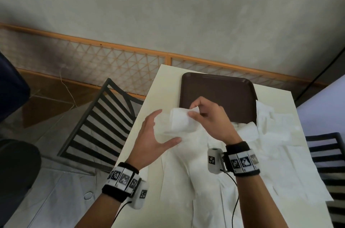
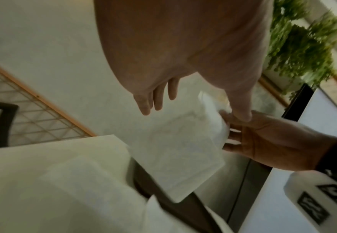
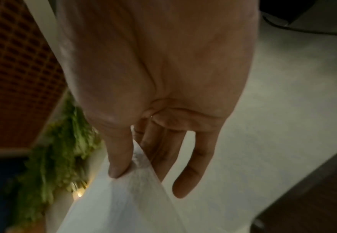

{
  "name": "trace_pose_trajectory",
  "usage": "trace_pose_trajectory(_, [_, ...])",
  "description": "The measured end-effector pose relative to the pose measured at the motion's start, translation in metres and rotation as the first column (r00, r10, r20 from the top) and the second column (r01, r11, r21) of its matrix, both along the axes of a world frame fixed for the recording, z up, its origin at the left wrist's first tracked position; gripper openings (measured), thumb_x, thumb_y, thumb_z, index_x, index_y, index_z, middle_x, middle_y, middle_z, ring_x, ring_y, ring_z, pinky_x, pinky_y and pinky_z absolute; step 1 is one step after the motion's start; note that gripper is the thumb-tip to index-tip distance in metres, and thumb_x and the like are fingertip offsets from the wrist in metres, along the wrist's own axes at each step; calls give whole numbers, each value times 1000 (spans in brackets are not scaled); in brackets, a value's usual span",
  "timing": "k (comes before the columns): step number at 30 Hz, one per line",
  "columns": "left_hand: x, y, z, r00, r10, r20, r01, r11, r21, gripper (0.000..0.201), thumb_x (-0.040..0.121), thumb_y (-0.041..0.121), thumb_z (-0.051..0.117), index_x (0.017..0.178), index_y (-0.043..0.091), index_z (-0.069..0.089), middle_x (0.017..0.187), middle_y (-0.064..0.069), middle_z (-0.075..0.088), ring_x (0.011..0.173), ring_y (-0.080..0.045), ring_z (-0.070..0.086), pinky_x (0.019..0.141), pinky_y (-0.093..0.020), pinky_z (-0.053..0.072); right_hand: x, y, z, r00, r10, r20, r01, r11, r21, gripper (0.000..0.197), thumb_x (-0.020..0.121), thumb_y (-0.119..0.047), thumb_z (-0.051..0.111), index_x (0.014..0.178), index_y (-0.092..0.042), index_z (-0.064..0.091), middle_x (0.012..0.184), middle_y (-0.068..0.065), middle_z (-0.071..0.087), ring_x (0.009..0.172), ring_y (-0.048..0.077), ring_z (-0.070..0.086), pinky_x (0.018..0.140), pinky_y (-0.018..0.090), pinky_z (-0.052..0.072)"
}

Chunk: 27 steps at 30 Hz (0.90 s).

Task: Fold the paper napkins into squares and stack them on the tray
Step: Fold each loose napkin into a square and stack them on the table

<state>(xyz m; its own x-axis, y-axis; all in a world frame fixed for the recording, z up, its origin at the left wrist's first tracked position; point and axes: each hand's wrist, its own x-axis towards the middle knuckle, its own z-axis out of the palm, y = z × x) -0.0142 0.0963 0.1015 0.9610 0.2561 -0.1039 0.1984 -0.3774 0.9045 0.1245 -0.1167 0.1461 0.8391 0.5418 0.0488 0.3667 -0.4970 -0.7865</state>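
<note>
A white paper napkin point(image 1: 180, 121), folded to a small rectangle, hangs in the air just in front of the brown tray point(image 1: 220, 87). My right hand point(image 1: 193, 111) pinches its right edge between thumb and fingers. The right wrist view shows that pinch point(image 3: 137, 164) on the napkin point(image 3: 123, 201) up close. My left hand point(image 1: 166, 127) is open beside and under the napkin's left side, fingers spread. In the left wrist view its fingers point(image 2: 153, 100) are straight above the napkin point(image 2: 179, 154), its thumb meeting the right hand point(image 2: 263, 141). Nothing lies on the visible part of the tray.
Several unfolded white napkins point(image 1: 261, 153) cover the near and right parts of the cream table point(image 1: 168, 78), overlapping the tray's near edge. A black slatted chair point(image 1: 99, 119) stands left of the table, another point(image 1: 328, 153) at the right. A lattice screen runs behind.
</note>
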Motion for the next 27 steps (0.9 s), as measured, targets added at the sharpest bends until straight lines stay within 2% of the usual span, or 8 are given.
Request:
trace_pose_trajectory(2, [12,-11,18,999,-31,8,31,996,-86,105,67,66,94,155,47,38,155,24,49,137,-5,51,113,-35,46,-15,-2,29,999,27,22,-29,994,104,9,105,-25,75,105,-23,67,72,-17,69,67,7,65,64,20,49])
trace_pose_trajectory(6, [23,-26,41,985,-31,169,66,977,-204,23,98,38,78,119,28,76,108,5,82,101,-19,79,90,-57,63,-28,-8,47,991,-74,-114,112,918,381,19,105,-28,76,116,-16,67,98,-10,80,91,9,78,79,30,62])
trace_pose_trajectory(9, [19,-31,46,979,38,203,23,957,-289,23,105,31,70,123,19,79,109,0,83,102,-24,80,90,-59,63,-39,-12,29,960,-34,-278,132,930,343,37,99,-34,83,131,-18,71,123,-6,81,113,16,79,97,45,65])
trace_pose_trajectory(12, [13,-27,45,979,85,187,-19,944,-329,20,105,25,70,120,14,78,108,-2,83,102,-26,80,91,-61,62,-53,-8,5,957,-76,-279,172,925,340,15,100,-26,82,111,-17,82,105,0,82,100,25,79,91,54,65])
trace_pose_trajectory(17, [-1,-13,43,973,77,220,6,935,-354,20,104,11,69,122,11,77,112,-5,83,109,-25,78,97,-61,61,-67,-2,-5,960,-72,-270,213,814,540,5,101,-4,77,101,-6,82,99,9,81,90,20,75,81,33,60])
trace_pose_trajectory(21, [-10,2,44,958,34,285,57,951,-305,33,101,-13,60,107,11,81,106,-12,80,102,-49,70,92,-70,55,-74,5,-10,957,-65,-282,238,729,642,24,97,16,66,94,0,84,94,16,82,86,27,72,78,37,55])
trace_pose_trajectory(24, [-17,7,47,951,16,309,92,940,-329,43,101,-19,51,96,12,81,101,-16,77,100,-59,60,84,-57,54,-78,13,-11,947,-40,-319,257,691,675,37,98,20,58,87,-4,83,84,14,76,77,28,65,67,31,50])
trace_pose_trajectory(27, [-24,10,50,953,33,303,89,919,-383,42,104,-16,49,96,11,80,103,-18,75,99,-50,65,88,-48,51,-84,22,-11,929,7,-370,272,666,694,35,101,16,59,85,-6,81,80,15,71,75,30,60,62,29,47])
